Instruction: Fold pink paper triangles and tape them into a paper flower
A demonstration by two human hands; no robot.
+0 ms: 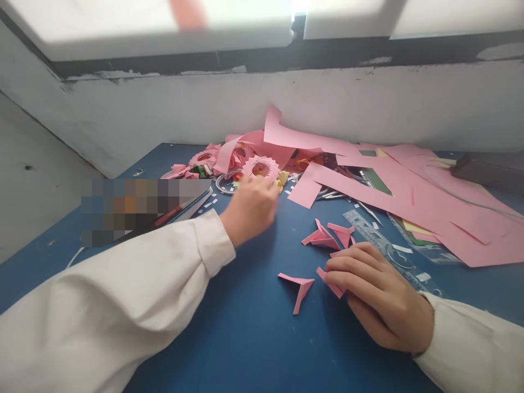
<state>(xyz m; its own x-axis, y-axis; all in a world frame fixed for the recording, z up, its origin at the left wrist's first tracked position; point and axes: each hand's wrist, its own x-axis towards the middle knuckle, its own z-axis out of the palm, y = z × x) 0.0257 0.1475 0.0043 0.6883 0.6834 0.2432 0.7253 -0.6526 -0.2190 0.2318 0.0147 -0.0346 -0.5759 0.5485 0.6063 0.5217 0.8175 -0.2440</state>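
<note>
My left hand [250, 210] reaches forward over the blue table [245, 338] toward a pink paper ring with toothed edges [261, 166]; the hand is blurred by motion and its fingers are hidden. My right hand [374, 292] rests on the table with fingers curled, pinching a small folded pink paper piece [331, 284]. A loose folded pink piece [301, 286] lies just left of that hand. A few more folded pink pieces [327, 236] lie just beyond the hand.
Large cut pink paper sheets [409, 185] with green and yellow sheets under them cover the back right. A clear ruler [380, 245] lies right of the folded pieces. Pink scraps pile at the back [213, 161]. A white wall [164, 109] borders the table.
</note>
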